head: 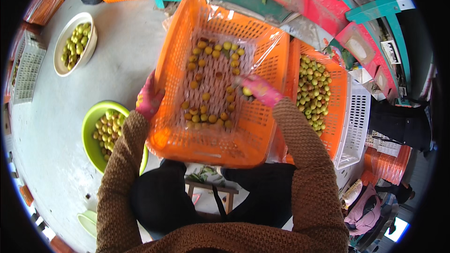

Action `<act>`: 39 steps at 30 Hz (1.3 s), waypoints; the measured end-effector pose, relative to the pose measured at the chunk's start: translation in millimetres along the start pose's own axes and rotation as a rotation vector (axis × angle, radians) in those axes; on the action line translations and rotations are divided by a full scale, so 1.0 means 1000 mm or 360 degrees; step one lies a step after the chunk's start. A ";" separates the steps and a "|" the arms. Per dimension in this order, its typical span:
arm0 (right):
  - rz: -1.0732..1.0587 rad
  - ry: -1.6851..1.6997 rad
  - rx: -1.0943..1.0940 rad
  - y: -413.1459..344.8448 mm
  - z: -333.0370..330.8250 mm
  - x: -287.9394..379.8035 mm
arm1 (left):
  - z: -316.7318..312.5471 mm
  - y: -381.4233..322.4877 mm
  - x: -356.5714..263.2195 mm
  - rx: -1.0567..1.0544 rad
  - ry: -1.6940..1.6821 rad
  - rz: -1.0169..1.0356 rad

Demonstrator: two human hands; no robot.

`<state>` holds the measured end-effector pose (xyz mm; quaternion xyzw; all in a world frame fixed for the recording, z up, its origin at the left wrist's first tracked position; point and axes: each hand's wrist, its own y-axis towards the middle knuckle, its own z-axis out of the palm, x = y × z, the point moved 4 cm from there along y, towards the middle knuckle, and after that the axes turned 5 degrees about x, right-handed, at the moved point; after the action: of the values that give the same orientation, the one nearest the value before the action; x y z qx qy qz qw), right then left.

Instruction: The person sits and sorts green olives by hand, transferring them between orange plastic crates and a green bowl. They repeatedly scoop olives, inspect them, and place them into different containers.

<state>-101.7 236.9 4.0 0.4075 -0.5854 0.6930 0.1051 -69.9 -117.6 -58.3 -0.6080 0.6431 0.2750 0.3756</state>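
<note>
An orange perforated plastic crate (165, 59) lined with clear film stands in front of me, with small round yellow-green fruits (204, 116) and a leaf scattered over its bottom. My left hand (149, 97), in a pink patterned glove, lies against the crate's left wall, fingers up and thumb on the outer rim side; whether it grips the wall I cannot tell. Inside the crate, at the right, my right hand (258, 89) wears a similar glove and holds a yellow-green fruit (247, 91) near its fingertips, slightly blurred.
To the left, a green basin (88, 126) and a white bowl (59, 47) hold fruits on the floor. Right of the crate stands an orange crate of fruits (337, 105) beside a white crate (355, 123). Red and teal machinery (316, 7) borders the top right. Another person's dark clothing (400, 123) shows far right.
</note>
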 end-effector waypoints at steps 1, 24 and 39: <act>-0.0005 0.0232 0.0014 -0.008 -0.012 -0.003 | 0.001 0.001 0.005 0.0002 -0.0105 -0.0008; -0.0232 -0.2126 -0.0196 0.192 0.030 -0.091 | -0.003 -0.006 -0.036 0.0058 -0.0792 -0.0368; -0.1438 -0.2166 0.0268 0.111 0.125 -0.150 | 0.000 -0.002 -0.038 0.0114 -0.1022 -0.0304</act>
<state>-18.8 141.5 -182.0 0.9416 -0.2464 0.2266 -0.0351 -68.4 -96.1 -27.3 -0.5342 0.4414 0.3933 0.6043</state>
